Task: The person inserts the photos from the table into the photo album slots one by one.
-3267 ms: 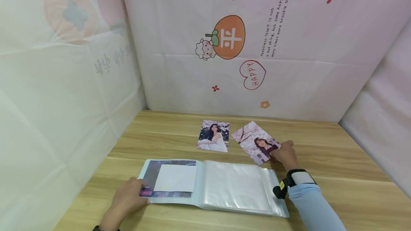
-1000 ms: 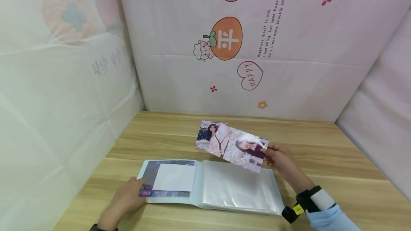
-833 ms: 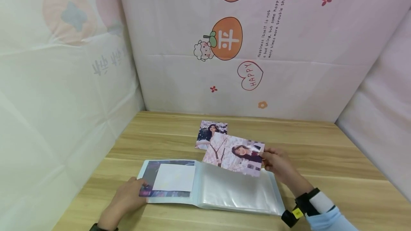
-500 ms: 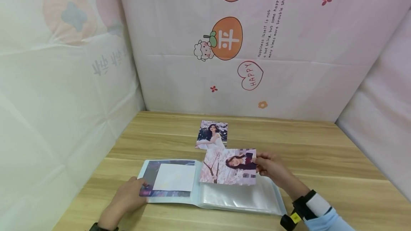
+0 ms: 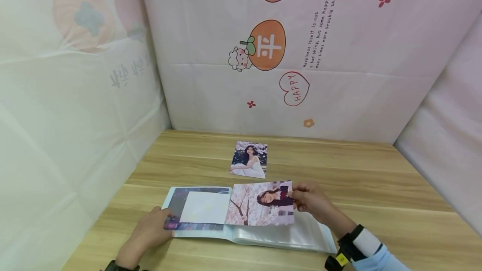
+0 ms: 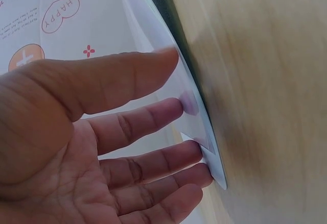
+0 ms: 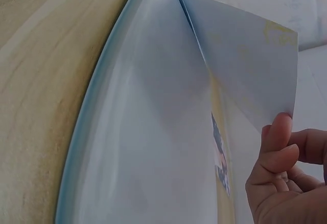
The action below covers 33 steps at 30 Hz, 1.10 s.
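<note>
A light-blue photo album (image 5: 205, 233) lies spread on the table, its clear pocket page (image 5: 286, 237) on the right side. My right hand (image 5: 314, 202) pinches the right edge of a photo (image 5: 244, 205), a portrait among pink blossoms, tilted above that page. Its pale back shows in the right wrist view, with the far edge at the pocket's opening. At the album's left end my left hand (image 5: 148, 231) rests, and in the left wrist view its fingers (image 6: 143, 168) reach out fairly straight, tips against the cover's edge. A white sheet (image 5: 205, 207) sits on the left inside cover.
Behind the album, another photo (image 5: 248, 160) of a person in a white dress lies on the wooden table (image 5: 357, 166). Printed white cloth (image 5: 211, 95) walls the table at the back and both sides.
My right hand has lifted the blossom photo off the table, turned it level and brought it left and nearer, over the pocket page. The left hand has stayed at the album's left end.
</note>
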Each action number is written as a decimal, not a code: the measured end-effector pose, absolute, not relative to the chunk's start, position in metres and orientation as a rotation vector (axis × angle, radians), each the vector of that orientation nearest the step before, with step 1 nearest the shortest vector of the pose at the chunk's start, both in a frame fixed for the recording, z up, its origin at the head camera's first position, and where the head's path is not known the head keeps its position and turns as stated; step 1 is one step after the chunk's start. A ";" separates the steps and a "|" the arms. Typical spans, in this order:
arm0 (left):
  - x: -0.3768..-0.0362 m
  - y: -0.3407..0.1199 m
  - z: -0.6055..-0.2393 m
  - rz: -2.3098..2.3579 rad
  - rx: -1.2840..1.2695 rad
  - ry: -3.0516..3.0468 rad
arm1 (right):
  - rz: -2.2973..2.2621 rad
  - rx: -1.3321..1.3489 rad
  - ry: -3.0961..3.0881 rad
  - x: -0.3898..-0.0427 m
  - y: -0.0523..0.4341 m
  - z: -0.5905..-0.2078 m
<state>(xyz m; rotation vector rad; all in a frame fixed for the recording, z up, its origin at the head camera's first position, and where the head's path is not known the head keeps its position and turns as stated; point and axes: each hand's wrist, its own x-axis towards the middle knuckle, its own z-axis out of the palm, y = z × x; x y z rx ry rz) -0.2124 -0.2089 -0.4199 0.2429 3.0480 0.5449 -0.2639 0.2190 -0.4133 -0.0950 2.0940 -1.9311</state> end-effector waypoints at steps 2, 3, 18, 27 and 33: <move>-0.213 -0.209 -0.421 0.543 0.249 3.052 | -1.918 -0.101 2.099 -0.264 0.218 -0.415; -0.213 -0.209 -0.421 0.542 0.251 3.054 | -1.912 -0.098 2.102 -0.264 0.217 -0.415; -0.213 -0.210 -0.421 0.544 0.252 3.050 | -1.865 -0.150 2.075 -0.263 0.215 -0.415; -0.214 -0.210 -0.422 0.539 0.250 3.047 | -1.860 -0.161 2.082 -0.262 0.214 -0.415; -0.214 -0.210 -0.422 0.526 0.241 3.042 | -1.859 -0.126 2.091 -0.262 0.204 -0.416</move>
